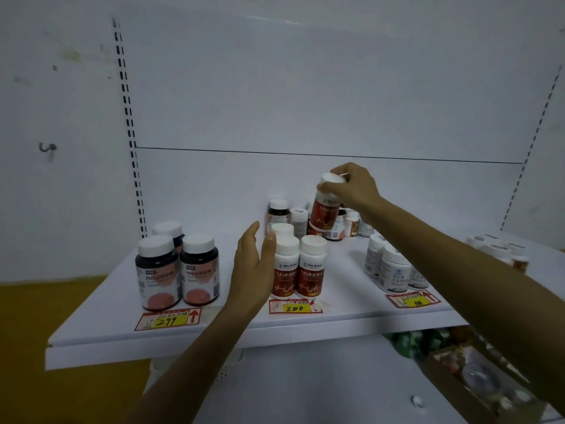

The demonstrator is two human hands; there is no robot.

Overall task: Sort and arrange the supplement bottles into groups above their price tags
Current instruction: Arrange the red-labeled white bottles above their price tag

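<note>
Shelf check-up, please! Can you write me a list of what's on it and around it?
Surface: white shelf, plain and flat.
Job's things: dark bottles above 299 tag; red-label bottles above 200 tag; white bottles above right tag.
Clutter: mixed bottles unsorted at back.
Hands: right hand grips tilted bottle by its cap; left hand open beside red-label bottles.
Cables: nothing seen.
Surroundings: white back panel, wall hook, box of goods below.

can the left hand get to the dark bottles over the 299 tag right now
Probably yes: the left hand is open, and only bare shelf lies between it and the dark bottles.
</note>
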